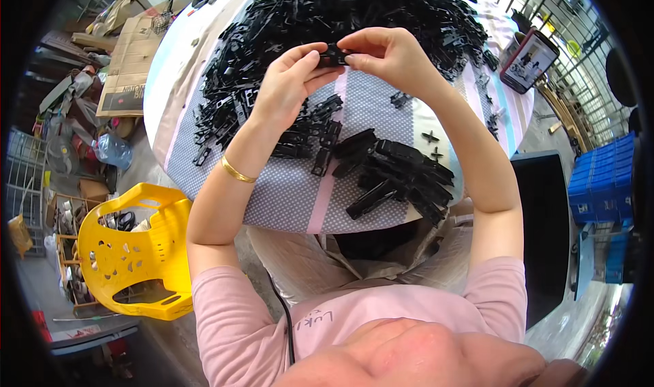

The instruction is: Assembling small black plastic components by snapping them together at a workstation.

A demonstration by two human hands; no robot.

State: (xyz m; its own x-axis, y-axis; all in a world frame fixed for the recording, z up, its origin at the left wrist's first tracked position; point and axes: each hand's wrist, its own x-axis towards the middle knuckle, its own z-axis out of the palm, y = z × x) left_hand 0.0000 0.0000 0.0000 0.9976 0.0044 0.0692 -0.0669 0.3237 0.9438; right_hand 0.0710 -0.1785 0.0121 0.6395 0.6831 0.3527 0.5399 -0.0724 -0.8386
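Note:
Between my two hands, above the far half of the round table, is a small black plastic part [332, 56]. My left hand [291, 79] grips its left side, thumb and fingers pinched together. From the right, my right hand [388, 56] pinches the other end with thumb and forefinger. Its exact shape is partly hidden by my fingers. Behind my hands spreads a large heap of black plastic parts [368, 9]. Closer to me lies a pile of longer black plastic pieces [402, 172], with several smaller clip-like parts [300, 138] to its left.
The table's patterned cloth [279, 196] shows at the near edge. A phone [529, 61] stands propped at the right. Tiny black cross-shaped pieces [430, 137] lie near my right forearm. A yellow plastic chair [136, 251] is at the left, blue crates [603, 179] at the far right.

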